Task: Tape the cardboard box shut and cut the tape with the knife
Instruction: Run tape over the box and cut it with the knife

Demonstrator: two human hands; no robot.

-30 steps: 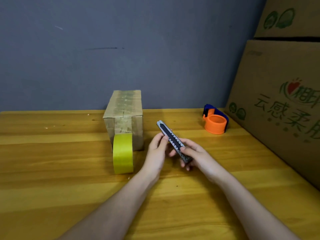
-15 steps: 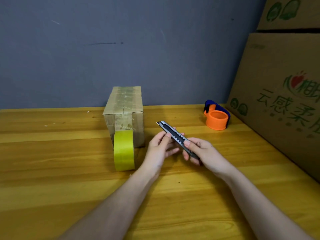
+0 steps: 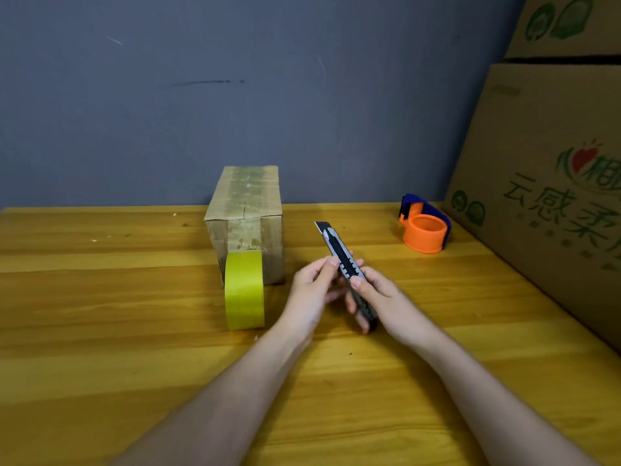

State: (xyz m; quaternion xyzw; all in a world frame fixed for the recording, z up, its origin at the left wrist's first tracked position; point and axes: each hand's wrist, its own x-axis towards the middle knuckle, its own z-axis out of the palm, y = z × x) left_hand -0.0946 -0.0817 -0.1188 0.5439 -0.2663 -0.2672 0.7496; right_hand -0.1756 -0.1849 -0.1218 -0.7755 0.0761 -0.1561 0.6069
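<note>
A small cardboard box (image 3: 247, 210) stands on the wooden table (image 3: 100, 297), with tape along its top and down its near face. A yellow-green tape roll (image 3: 244, 290) stands on edge against the box's front. I hold a grey and black utility knife (image 3: 337, 250) in both hands, just right of the box. A short piece of blade sticks out at its far tip. My right hand (image 3: 383, 297) grips the handle, thumb on the slider. My left hand (image 3: 311, 290) pinches the knife's middle from the left.
An orange and blue tape dispenser (image 3: 424, 227) sits at the back right of the table. Large printed cardboard boxes (image 3: 544, 183) are stacked along the right edge. A grey wall (image 3: 235, 95) closes the back.
The blade has come out of the knife's tip. Both hands have stayed on the knife, which now points more steeply away from me.
</note>
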